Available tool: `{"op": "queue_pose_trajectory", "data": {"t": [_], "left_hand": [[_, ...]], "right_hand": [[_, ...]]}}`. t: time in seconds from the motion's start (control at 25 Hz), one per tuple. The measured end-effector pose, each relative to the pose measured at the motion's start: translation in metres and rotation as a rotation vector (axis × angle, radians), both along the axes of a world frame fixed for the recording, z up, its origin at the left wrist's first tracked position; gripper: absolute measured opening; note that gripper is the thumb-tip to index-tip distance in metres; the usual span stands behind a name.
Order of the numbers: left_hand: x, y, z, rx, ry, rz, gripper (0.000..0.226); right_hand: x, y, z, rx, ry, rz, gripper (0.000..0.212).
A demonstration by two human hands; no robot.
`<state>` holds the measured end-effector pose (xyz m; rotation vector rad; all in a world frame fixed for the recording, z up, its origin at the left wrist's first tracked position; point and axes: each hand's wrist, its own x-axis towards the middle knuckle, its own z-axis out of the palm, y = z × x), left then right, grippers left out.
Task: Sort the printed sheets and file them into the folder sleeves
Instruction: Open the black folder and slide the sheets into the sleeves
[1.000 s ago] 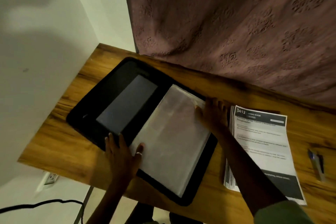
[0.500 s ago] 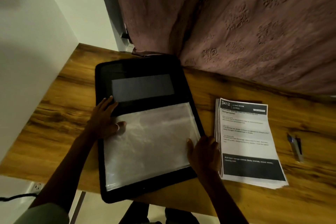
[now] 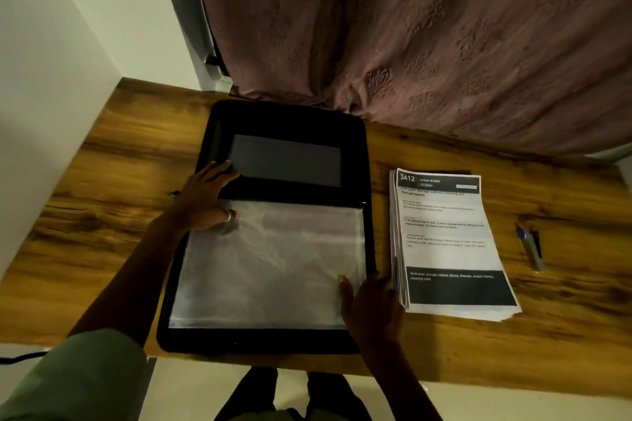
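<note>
The brown curtain hangs at 12 o'clock behind the wooden worktop. On the worktop the open black folder now sits square to the near edge, with its spine running from 9 to 3 o'clock; a second ago it lay slanted. Its clear sleeves fill the near half. The stack of printed sheets lies flat at 3 o'clock of the folder, just beside it and in the same spot as half a second ago. The left hand stays at the folder's 9 o'clock edge, fingers spread wide and flat, the thumb on the sleeves. The right hand rests at the sleeves' 4 o'clock corner as before, with relaxed fingers that grip nothing and the thumb on the plastic. A pen lies at 3 o'clock of the stack.
</note>
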<state>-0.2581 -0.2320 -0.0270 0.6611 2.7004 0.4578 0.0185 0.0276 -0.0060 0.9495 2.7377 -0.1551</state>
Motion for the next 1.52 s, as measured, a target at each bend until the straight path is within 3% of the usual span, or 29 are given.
{"op": "queue_pose_trajectory", "data": {"t": [0.16,0.28,0.56,0.84,1.04,1.16,1.28,1.4,1.52], "left_hand": [[0.017,0.006,0.006,-0.092,0.029,0.019,0.093],[0.062,0.022,0.006,-0.038,0.092,0.065,0.079],[0.191,0.085,0.008,0.045,0.172,-0.053,0.065],[0.207,0.093,-0.007,-0.021,0.139,-0.112,0.067],[0.212,0.109,-0.004,-0.082,0.151,-0.025,0.065],[0.219,0.144,0.003,-0.02,0.159,0.032,0.065],[0.228,0.204,0.021,0.055,0.18,0.05,0.062],[0.233,0.26,0.03,0.138,0.12,0.014,0.064],[0.225,0.308,0.029,0.165,0.067,0.037,0.065]], "right_hand": [[0.001,0.002,0.001,0.03,0.027,-0.012,0.084],[0.0,0.004,0.001,0.068,0.059,0.002,0.081],[-0.021,0.007,0.002,-0.032,0.09,0.337,0.067],[-0.015,0.01,-0.002,-0.135,0.109,0.373,0.066],[-0.009,0.06,0.001,-0.225,0.319,0.444,0.05],[-0.008,0.126,0.005,-0.162,0.406,0.367,0.042],[-0.016,0.199,0.007,-0.057,0.352,0.195,0.046],[-0.029,0.253,0.002,-0.092,0.291,0.044,0.054],[-0.043,0.286,-0.002,-0.16,0.207,0.071,0.066]]}}
